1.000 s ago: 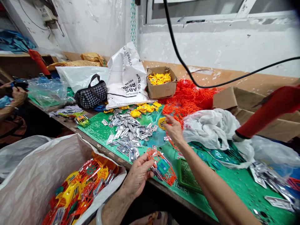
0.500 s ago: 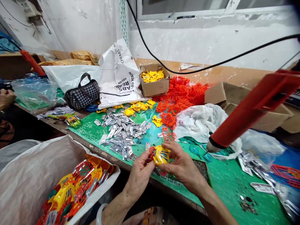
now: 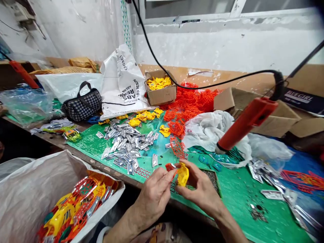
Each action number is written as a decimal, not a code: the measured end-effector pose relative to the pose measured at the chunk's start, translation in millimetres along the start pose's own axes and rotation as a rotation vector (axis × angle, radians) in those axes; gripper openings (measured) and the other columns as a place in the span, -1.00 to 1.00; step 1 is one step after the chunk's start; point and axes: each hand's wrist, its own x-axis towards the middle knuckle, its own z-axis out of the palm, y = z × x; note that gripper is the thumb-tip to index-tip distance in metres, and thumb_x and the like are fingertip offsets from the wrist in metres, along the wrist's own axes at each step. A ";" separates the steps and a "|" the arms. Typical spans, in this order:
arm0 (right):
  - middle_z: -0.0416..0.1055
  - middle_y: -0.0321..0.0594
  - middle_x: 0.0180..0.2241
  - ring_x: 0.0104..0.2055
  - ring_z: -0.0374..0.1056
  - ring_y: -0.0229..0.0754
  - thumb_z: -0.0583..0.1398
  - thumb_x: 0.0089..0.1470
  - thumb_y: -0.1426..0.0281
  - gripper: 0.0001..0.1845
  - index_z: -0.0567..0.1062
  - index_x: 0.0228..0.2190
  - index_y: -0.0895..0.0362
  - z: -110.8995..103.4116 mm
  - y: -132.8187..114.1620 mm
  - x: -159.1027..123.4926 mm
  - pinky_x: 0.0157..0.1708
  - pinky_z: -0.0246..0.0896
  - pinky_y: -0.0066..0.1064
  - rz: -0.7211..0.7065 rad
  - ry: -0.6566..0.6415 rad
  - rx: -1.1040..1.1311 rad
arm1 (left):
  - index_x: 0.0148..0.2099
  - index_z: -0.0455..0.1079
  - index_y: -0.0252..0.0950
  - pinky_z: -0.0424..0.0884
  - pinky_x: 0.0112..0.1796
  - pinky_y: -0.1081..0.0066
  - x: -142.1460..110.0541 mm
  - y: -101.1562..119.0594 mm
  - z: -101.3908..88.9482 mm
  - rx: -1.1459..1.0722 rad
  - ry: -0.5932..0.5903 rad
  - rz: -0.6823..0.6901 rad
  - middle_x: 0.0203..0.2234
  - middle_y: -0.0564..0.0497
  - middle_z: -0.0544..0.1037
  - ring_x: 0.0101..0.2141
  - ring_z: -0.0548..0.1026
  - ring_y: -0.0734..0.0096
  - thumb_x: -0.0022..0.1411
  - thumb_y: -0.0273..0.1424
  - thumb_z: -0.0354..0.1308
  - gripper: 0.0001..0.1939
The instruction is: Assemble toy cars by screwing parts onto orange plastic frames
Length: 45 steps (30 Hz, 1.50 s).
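Note:
Both my hands meet over the front edge of the green mat (image 3: 243, 199). My left hand (image 3: 154, 194) pinches an orange lattice frame (image 3: 170, 166), most of it hidden behind my fingers. My right hand (image 3: 199, 189) grips a yellow plastic piece (image 3: 183, 174) and presses it against that frame. A pile of silver metal pieces (image 3: 126, 143) lies on the mat just beyond my left hand. Loose orange frames (image 3: 177, 145) and more yellow pieces (image 3: 144, 116) lie farther back.
A white sack (image 3: 37, 189) at lower left holds several assembled coloured parts. A red hanging tool (image 3: 243, 123) on a black cable dangles at right. A cardboard box (image 3: 159, 89) of yellow pieces, a white resin bag (image 3: 121, 84), a checked handbag (image 3: 82, 105) and white cloth (image 3: 210, 130) stand behind.
My right hand fetched a yellow piece from the back of the mat and brought it to the orange frame in my left hand. Both hands then drew closer to me.

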 end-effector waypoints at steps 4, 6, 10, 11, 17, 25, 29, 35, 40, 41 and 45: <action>0.46 -0.12 0.08 0.02 0.48 0.00 0.48 -0.27 0.35 -0.16 0.36 0.09 -0.07 3.3 16.0 -13.5 -0.03 0.44 -0.20 0.033 0.086 0.525 | 0.39 0.06 -0.25 0.46 -0.26 0.29 2.7 6.5 7.3 0.248 0.019 0.202 -0.32 -0.09 0.50 -0.30 0.45 0.25 0.24 -0.71 -0.06 -0.29; 0.44 -0.13 0.11 0.04 0.47 0.00 0.51 -0.32 0.36 -0.12 0.38 0.08 -0.10 6.4 20.2 -20.7 0.00 0.42 -0.19 0.040 0.100 0.573 | 0.38 0.07 -0.34 0.45 -0.33 0.28 5.1 12.7 9.3 0.342 0.008 0.265 -0.36 -0.09 0.50 -0.35 0.44 0.24 0.27 -0.66 -0.07 -0.36; 0.42 -0.15 0.14 0.12 0.40 0.05 0.53 -0.36 0.37 -0.12 0.43 0.06 -0.11 7.2 21.9 -30.5 0.06 0.37 -0.14 0.010 0.130 0.556 | 0.31 0.17 -0.39 0.41 -0.42 0.30 8.3 23.3 10.9 0.461 -0.055 0.324 -0.40 -0.08 0.52 -0.41 0.42 0.25 0.39 -0.54 -0.10 -0.53; 0.41 -0.16 0.15 0.14 0.38 0.04 0.52 -0.34 0.39 -0.14 0.43 0.06 -0.12 6.2 21.7 -32.1 0.07 0.36 -0.16 -0.009 0.137 0.541 | 0.29 0.19 -0.39 0.41 -0.41 0.29 8.1 24.5 11.5 0.483 -0.070 0.324 -0.40 -0.09 0.52 -0.41 0.43 0.25 0.41 -0.52 -0.12 -0.56; 0.37 -0.24 0.20 0.13 0.39 -0.10 0.47 -0.18 0.45 -0.21 0.42 0.09 -0.19 0.4 24.7 -38.2 0.06 0.36 -0.35 -0.081 0.112 0.423 | 0.22 0.24 -0.42 0.41 -0.34 0.23 -1.7 19.5 21.4 0.499 -0.085 0.314 -0.35 -0.12 0.52 -0.36 0.40 0.21 0.44 -0.48 -0.18 -0.61; 0.35 -0.28 0.21 0.13 0.39 -0.16 0.44 -0.11 0.44 -0.18 0.36 0.16 -0.23 -0.1 31.4 -40.3 0.10 0.30 -0.43 -0.122 0.083 0.321 | 0.29 0.15 -0.39 0.41 -0.26 0.18 -13.4 9.2 29.9 0.493 -0.162 0.260 -0.26 -0.14 0.49 -0.29 0.39 0.17 0.46 -0.44 -0.23 -0.57; 0.37 -0.28 0.20 0.09 0.42 -0.15 0.44 -0.10 0.43 -0.18 0.35 0.16 -0.24 -1.8 30.8 -40.1 0.06 0.33 -0.44 -0.110 0.077 0.301 | 0.29 0.13 -0.41 0.41 -0.25 0.16 -13.7 8.1 30.4 0.471 -0.193 0.256 -0.24 -0.15 0.48 -0.28 0.38 0.15 0.45 -0.46 -0.23 -0.57; 0.38 -0.22 0.19 0.09 0.43 -0.10 0.45 -0.11 0.37 -0.19 0.36 0.17 -0.18 -1.6 37.2 -43.8 0.07 0.35 -0.37 -0.108 0.085 0.254 | 0.26 0.14 -0.45 0.44 -0.24 0.15 -7.6 16.7 19.7 0.383 -0.325 0.215 -0.21 -0.17 0.48 -0.25 0.37 0.13 0.34 -0.58 -0.09 -0.54; 0.48 -0.21 0.07 0.02 0.46 -0.09 0.48 -0.20 0.29 -0.18 0.40 0.12 -0.12 0.5 27.5 -36.1 0.03 0.37 -0.33 -0.172 0.141 0.192 | 0.21 0.23 -0.39 0.41 -0.08 0.16 4.1 29.0 2.5 0.177 -0.425 0.077 -0.11 -0.17 0.45 -0.08 0.37 0.12 0.08 -0.72 0.00 -0.39; 0.50 -0.19 0.02 -0.01 0.47 -0.08 0.49 -0.21 0.28 -0.18 0.41 0.11 -0.08 -0.3 22.4 -32.4 0.01 0.37 -0.33 -0.178 0.140 0.148 | 0.18 0.27 -0.37 0.41 -0.10 0.19 7.7 30.9 -1.4 0.136 -0.414 0.052 -0.14 -0.16 0.45 -0.10 0.38 0.14 0.08 -0.72 -0.01 -0.42; 0.51 -0.20 -0.10 -0.16 0.45 -0.17 0.38 -0.02 0.21 -0.31 0.39 0.13 0.02 -7.5 0.8 -15.3 -0.12 0.37 -0.37 -0.101 -0.056 0.078 | -0.10 0.45 -0.36 0.36 -0.20 0.33 25.2 34.7 -21.1 -0.059 -0.421 -0.121 -0.28 -0.08 0.43 -0.21 0.38 0.27 0.20 -0.65 -0.02 -0.70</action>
